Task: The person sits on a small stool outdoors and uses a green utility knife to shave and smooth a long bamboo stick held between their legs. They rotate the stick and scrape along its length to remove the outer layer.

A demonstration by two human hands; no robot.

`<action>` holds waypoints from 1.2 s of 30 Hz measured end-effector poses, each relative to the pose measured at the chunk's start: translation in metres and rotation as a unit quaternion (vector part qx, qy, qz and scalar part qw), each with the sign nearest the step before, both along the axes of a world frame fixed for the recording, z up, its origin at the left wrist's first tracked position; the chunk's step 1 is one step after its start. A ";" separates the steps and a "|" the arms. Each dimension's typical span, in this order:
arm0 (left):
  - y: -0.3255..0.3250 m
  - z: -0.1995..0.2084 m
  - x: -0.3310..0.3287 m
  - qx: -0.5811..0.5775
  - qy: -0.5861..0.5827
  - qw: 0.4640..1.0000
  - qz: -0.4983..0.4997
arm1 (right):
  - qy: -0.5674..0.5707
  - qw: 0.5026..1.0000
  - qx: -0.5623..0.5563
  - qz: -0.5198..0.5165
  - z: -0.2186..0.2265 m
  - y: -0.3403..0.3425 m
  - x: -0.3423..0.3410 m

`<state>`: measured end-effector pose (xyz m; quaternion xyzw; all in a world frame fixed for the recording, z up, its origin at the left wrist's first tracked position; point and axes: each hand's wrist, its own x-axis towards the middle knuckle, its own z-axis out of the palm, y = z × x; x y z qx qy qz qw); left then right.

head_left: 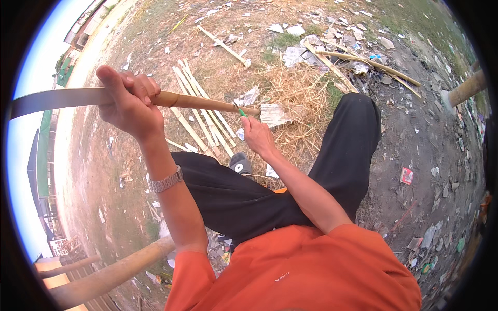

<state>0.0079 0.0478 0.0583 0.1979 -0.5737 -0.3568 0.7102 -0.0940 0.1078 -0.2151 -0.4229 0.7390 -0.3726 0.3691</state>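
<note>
A bamboo pole (pixel 199 102) runs across in front of me, its near end rising at the left and its far end low beside a scrap of paper. Wrapped around its left part is my left hand (pixel 127 101), thumb pointing up, with a metal-banded watch on the wrist. My right hand (pixel 257 136) is closed on the green handle of a small knife (pixel 241 111). The knife's short dark blade lies against the pole near its far end; whether it cuts in, I cannot tell. Several split bamboo strips (pixel 205 111) lie on the ground behind the pole.
Dry straw (pixel 303 98) is heaped ahead, with more bamboo pieces (pixel 371 62) and rubble to its right. One strip (pixel 223 45) lies farther off. Thick bamboo poles (pixel 116 269) stand at lower left and right (pixel 467 89). My slippered foot (pixel 240 164) is beneath my hands.
</note>
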 end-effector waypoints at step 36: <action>-0.022 0.011 0.010 0.065 0.027 0.993 0.091 | 0.092 0.995 -0.027 0.037 -0.005 -0.021 -0.008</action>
